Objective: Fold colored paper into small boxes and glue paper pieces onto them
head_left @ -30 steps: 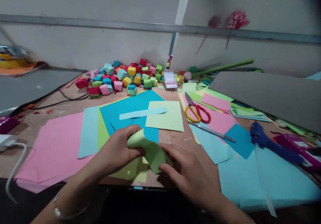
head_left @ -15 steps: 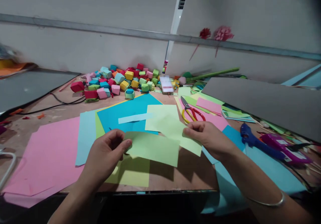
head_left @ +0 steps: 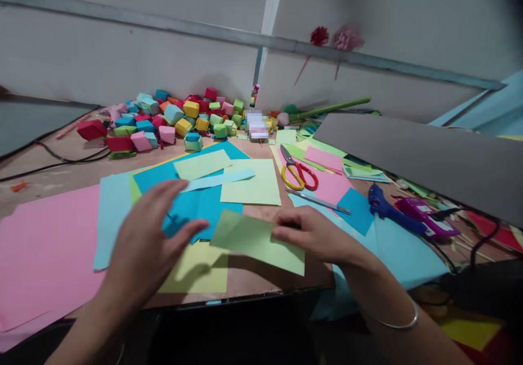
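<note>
My right hand [head_left: 306, 233] pinches the upper right edge of a light green paper piece [head_left: 253, 239], holding it above the table's front. My left hand [head_left: 149, 234] is apart from that piece, thumb and fingers spread, with nothing in it. Beyond the left fingertips, another light green strip [head_left: 202, 164] lies on the blue sheet [head_left: 155, 177]. A narrow pale blue strip [head_left: 229, 177] crosses the blue sheet and a square light green sheet [head_left: 255, 182]. Beneath the hands lies a yellow-green sheet [head_left: 198, 269].
Scissors [head_left: 298, 171] and a silver pen-like tool [head_left: 321, 201] lie right of centre. Further right is a blue glue gun [head_left: 392, 212]. Colourful paper cubes [head_left: 174, 115] are heaped at the back. Pink sheets [head_left: 49, 245] cover the left side. A grey board [head_left: 408, 152] juts in from the right.
My left hand has let go of its paper and opened. A light green strip now lies on the blue sheet. My right hand holds one piece. The view has shifted right.
</note>
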Tool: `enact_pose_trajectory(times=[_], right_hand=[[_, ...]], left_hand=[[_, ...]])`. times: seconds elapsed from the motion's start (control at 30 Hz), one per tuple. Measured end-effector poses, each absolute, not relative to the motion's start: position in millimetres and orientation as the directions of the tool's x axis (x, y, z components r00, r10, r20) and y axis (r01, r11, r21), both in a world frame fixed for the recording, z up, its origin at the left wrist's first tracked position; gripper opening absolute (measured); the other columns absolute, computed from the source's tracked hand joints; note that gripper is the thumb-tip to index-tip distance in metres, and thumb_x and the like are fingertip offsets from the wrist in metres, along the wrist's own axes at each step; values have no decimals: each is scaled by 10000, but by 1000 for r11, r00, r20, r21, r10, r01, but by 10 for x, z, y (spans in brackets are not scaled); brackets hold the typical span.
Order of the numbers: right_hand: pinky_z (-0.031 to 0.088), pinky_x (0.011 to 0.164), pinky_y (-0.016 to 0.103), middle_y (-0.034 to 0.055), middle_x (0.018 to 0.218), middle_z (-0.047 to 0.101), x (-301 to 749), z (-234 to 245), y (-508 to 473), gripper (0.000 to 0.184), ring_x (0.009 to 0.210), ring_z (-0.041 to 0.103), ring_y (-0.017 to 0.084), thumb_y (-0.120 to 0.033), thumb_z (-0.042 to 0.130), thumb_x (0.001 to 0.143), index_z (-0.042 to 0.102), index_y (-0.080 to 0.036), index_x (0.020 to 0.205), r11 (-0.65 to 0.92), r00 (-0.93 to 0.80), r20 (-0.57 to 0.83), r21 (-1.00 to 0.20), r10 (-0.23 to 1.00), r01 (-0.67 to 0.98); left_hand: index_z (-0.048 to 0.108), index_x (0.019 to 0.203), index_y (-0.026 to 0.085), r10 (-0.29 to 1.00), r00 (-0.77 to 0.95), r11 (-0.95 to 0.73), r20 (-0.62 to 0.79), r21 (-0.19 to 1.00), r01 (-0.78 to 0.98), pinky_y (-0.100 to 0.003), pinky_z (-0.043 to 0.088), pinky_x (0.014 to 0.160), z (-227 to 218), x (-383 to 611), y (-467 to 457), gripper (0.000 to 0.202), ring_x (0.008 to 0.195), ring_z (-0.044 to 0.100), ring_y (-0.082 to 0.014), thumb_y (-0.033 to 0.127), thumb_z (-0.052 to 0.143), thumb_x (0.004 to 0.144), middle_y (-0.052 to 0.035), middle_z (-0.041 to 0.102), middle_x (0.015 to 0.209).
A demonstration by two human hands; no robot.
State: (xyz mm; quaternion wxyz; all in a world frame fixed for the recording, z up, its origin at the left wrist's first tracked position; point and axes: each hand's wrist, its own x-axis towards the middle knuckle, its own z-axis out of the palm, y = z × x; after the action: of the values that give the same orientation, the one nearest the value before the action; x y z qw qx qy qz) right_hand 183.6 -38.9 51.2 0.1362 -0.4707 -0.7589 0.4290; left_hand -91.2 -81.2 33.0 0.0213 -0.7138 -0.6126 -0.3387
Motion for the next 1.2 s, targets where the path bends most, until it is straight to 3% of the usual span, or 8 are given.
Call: enact_pose_trajectory(times=[0.1, 0.17, 0.23, 0.37, 0.57, 0.87, 1.0, 1.2], right_hand=[[349, 599, 231, -14, 688, 598, 1742, 427, -452, 158, 662, 514, 114, -251, 583, 840, 636, -178, 711, 363, -638, -195, -684, 745, 633], [348, 611, 237, -13, 702, 613, 1733, 347, -482, 142, 673, 520, 118, -245, 582, 853, 637, -190, 734, 450, -650, -158, -601, 743, 661], [351, 628, 244, -10, 724, 617, 1754, 261, -512, 114, 696, 523, 124, -191, 590, 844, 625, -190, 735, 522, -638, -73, -508, 766, 685], [373, 671, 268, 23, 766, 610, 1801, 113, -572, 135, 770, 529, 152, -127, 572, 846, 620, -173, 728, 617, -612, 128, -320, 780, 720], [377, 651, 307, 57, 701, 586, 1817, 55, -698, 311, 712, 481, 170, -77, 435, 919, 643, -149, 699, 711, -644, 380, -56, 664, 701], [434, 743, 367, 102, 865, 678, 1908, -1, -851, 197, 839, 549, 207, -87, 486, 922, 680, -119, 915, 737, -595, 471, -209, 652, 642], [429, 713, 347, 69, 812, 668, 1911, 3, -870, 231, 796, 541, 186, -84, 469, 921, 668, -156, 828, 722, -571, 457, -299, 682, 624], [409, 661, 342, 69, 755, 646, 1942, 52, -900, 205, 735, 530, 187, -106, 497, 915, 680, -146, 829, 746, -608, 481, -165, 632, 645]], left_hand=[[665, 1118, 211, 912, 279, -404, 301, 534, 743, -347, 534, 766, 294, -651, -854, 308, 929, 674, -240, 368, 564, 873, -82, 717, 1044], [723, 925, 227, 922, 351, -381, 166, 562, 734, -300, 506, 678, 261, -544, -863, 173, 796, 675, -201, 250, 561, 870, -33, 734, 857], [720, 822, 213, 931, 355, -345, 90, 541, 767, -286, 471, 641, 227, -503, -863, 185, 747, 655, -189, 184, 542, 865, -21, 719, 786], [697, 796, 195, 938, 338, -333, 74, 459, 823, -292, 429, 623, 156, -505, -859, 171, 753, 620, -204, 169, 539, 856, -37, 693, 796], [670, 779, 178, 902, 406, -430, 144, 376, 821, -309, 398, 639, 52, -536, -925, 223, 768, 572, -211, 166, 479, 894, -63, 641, 802], [570, 787, 176, 861, 453, -508, 231, 393, 766, -299, 348, 599, 7, -627, -1115, 191, 718, 480, -184, 91, 435, 892, -41, 576, 795], [560, 839, 179, 807, 512, -589, 294, 356, 726, -300, 345, 597, -28, -654, -1196, 167, 729, 468, -181, 82, 438, 897, -41, 569, 827], [562, 951, 178, 773, 567, -635, 286, 360, 683, -293, 365, 606, 32, -683, -1260, 162, 755, 489, -175, 91, 428, 926, -42, 573, 860]])
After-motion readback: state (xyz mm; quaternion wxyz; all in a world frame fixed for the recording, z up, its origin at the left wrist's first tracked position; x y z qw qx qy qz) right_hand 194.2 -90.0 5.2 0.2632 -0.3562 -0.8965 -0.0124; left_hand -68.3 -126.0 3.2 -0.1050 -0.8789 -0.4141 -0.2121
